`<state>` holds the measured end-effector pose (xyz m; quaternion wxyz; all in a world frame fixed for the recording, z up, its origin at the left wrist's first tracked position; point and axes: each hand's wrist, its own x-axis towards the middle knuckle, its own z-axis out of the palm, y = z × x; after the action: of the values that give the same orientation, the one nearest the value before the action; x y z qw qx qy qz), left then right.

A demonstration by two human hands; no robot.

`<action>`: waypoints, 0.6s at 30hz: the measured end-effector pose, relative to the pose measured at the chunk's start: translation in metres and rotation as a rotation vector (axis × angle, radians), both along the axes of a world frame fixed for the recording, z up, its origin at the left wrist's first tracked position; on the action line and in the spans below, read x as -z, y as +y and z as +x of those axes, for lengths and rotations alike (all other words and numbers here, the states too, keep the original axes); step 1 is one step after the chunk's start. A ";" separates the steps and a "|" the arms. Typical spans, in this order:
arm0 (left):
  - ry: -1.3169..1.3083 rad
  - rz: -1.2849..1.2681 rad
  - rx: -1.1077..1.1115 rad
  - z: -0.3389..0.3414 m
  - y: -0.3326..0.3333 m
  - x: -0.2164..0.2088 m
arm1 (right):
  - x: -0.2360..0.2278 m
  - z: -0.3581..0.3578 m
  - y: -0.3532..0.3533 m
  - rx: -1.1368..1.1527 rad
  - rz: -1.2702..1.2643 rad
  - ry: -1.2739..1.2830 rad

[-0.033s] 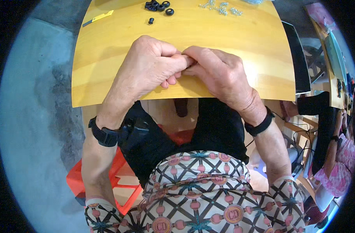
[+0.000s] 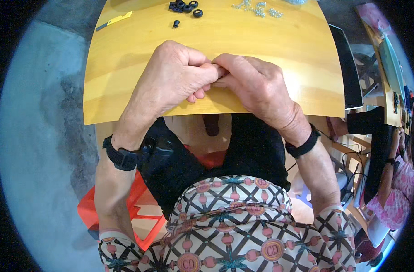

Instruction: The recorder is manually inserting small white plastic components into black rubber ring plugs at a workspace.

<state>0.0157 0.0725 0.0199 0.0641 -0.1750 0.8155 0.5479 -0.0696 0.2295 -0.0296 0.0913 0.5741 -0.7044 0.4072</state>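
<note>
My left hand [image 2: 177, 75] and my right hand [image 2: 257, 84] meet above the near part of the yellow table [image 2: 125, 86]. Both are closed, with thumbs and fingertips pinched together at one spot. Whatever lies between the fingertips is hidden by them, so I cannot make it out. Beyond my hands, a small black spool-shaped piece [image 2: 176, 24] stands alone. Several round black parts [image 2: 197, 13] are gathered behind it at the table's far side. Small shiny metal pieces [image 2: 260, 9] lie in loose piles to their right.
At the far left of the table lies a yellow utility knife [image 2: 114, 21]. A clear plastic bag [image 2: 295, 2] sits at the far edge. A dark panel [image 2: 345, 68] stands against the table's right side. Another person in pink [image 2: 392, 195] is beside a second table at the right.
</note>
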 end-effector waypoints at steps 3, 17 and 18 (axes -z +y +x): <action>-0.009 -0.006 0.032 -0.001 -0.002 0.003 | 0.005 -0.002 -0.002 -0.001 0.008 0.058; 0.352 -0.356 0.152 -0.034 -0.009 0.033 | 0.010 -0.036 -0.010 0.141 0.036 0.179; 0.455 -0.452 0.167 -0.034 -0.009 0.036 | 0.009 -0.035 -0.010 0.155 0.043 0.119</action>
<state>-0.0179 0.0633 -0.0162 -0.1155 0.0093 0.9213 0.3712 -0.1041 0.2197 -0.0384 0.1520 0.5426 -0.7487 0.3491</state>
